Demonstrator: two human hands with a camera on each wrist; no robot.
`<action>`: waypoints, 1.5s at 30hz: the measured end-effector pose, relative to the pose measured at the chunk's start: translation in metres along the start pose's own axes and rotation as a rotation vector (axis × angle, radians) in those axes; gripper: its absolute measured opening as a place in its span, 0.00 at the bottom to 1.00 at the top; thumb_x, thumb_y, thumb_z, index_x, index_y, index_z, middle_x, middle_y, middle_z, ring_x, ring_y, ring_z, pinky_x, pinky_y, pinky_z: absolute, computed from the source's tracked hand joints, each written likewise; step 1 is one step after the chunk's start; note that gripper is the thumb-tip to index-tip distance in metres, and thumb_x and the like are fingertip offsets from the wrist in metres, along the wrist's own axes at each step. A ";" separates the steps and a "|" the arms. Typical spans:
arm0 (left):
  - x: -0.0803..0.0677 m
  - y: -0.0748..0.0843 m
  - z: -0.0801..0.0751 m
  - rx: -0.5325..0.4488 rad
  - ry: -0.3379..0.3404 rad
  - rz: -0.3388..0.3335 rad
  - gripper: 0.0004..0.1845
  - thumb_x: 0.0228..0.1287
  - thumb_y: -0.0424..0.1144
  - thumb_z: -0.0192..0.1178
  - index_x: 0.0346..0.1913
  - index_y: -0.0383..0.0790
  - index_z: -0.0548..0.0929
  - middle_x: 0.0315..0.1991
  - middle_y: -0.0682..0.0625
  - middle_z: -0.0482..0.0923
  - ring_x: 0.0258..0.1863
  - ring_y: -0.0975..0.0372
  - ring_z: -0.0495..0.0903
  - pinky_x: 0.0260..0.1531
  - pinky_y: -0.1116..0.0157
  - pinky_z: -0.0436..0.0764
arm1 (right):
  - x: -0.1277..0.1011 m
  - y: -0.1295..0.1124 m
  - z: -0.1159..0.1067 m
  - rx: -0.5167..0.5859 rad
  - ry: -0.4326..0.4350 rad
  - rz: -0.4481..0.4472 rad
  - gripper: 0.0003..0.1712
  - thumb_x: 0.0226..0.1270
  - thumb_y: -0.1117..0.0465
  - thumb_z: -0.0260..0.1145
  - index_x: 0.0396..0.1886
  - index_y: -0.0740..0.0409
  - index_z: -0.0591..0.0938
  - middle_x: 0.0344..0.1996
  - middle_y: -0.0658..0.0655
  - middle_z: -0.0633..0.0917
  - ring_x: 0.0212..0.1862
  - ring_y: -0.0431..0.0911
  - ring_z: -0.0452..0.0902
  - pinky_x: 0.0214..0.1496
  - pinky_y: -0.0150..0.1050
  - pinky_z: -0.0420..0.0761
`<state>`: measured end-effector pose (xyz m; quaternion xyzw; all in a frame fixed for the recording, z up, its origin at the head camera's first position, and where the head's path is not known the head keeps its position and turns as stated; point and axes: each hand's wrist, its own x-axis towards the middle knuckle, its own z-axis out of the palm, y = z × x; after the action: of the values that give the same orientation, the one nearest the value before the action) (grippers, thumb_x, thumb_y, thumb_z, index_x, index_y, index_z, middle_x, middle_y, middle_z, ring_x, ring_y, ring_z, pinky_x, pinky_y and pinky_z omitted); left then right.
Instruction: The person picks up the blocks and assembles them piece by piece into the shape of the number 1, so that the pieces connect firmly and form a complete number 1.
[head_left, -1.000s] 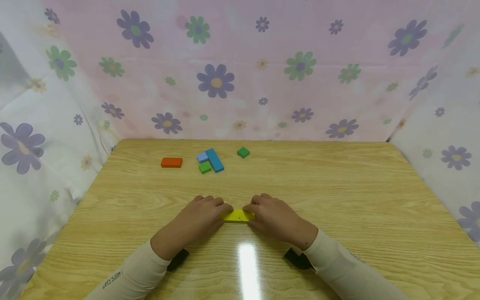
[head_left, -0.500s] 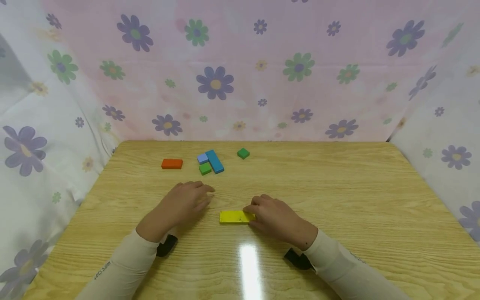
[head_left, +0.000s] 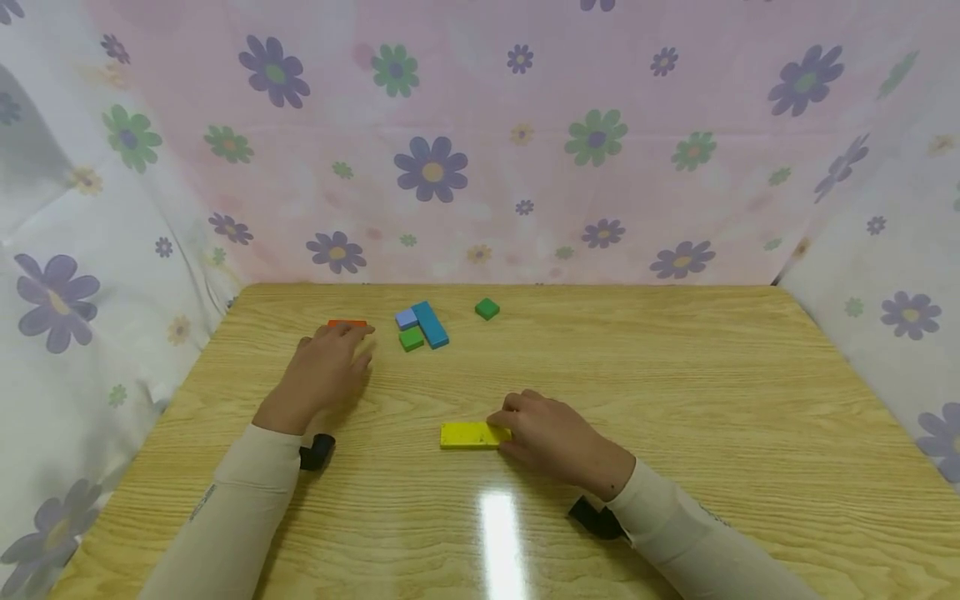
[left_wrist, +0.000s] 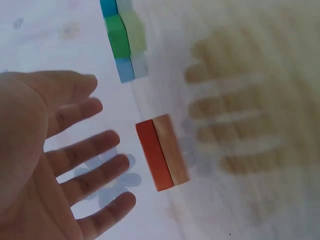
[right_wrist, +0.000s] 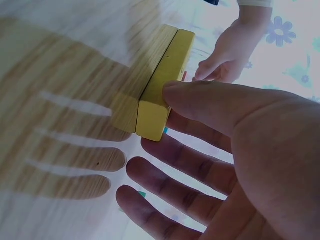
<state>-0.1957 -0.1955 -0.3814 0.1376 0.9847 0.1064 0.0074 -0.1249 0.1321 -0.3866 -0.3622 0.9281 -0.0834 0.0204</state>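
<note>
As the right hand (head_left: 551, 437) is pinching the yellow block (head_left: 467, 435), the free, spread left hand (head_left: 321, 371) is hovering just off the red block's (left_wrist: 154, 155) edge.

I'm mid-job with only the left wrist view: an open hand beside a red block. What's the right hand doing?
Observer: In the head view, the right hand pinches one end of a yellow block.

Operator: A blue block is cut off at my top edge. Short or long?

Observer: Long; the head view shows it whole, as a narrow oblong.

Operator: I see one green block. Is that the only one?

Observer: No, the head view has a dark green square block too, set apart to the right of the blue one.
</note>
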 end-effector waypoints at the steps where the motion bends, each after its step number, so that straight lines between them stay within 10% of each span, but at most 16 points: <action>1: 0.002 -0.002 0.000 -0.006 -0.010 -0.016 0.26 0.76 0.44 0.53 0.72 0.40 0.69 0.69 0.36 0.68 0.68 0.37 0.66 0.61 0.32 0.66 | 0.000 0.000 0.000 -0.001 -0.001 0.000 0.19 0.62 0.57 0.74 0.53 0.53 0.86 0.42 0.53 0.84 0.42 0.44 0.78 0.37 0.35 0.81; 18: 0.006 -0.015 -0.005 -0.040 -0.107 -0.111 0.33 0.77 0.44 0.48 0.79 0.37 0.54 0.78 0.29 0.45 0.74 0.32 0.52 0.62 0.28 0.62 | -0.001 0.001 0.000 0.012 -0.010 0.002 0.19 0.63 0.57 0.74 0.54 0.54 0.86 0.43 0.52 0.85 0.42 0.44 0.78 0.38 0.35 0.81; 45: 0.009 -0.022 0.002 -0.014 -0.124 -0.097 0.31 0.76 0.46 0.48 0.77 0.36 0.60 0.76 0.32 0.55 0.71 0.32 0.59 0.59 0.30 0.67 | 0.001 0.002 0.002 0.020 0.006 -0.007 0.19 0.62 0.57 0.74 0.53 0.55 0.86 0.42 0.52 0.84 0.41 0.43 0.77 0.38 0.34 0.80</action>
<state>-0.2100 -0.2137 -0.3876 0.0958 0.9871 0.1043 0.0747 -0.1265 0.1325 -0.3893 -0.3648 0.9261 -0.0940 0.0211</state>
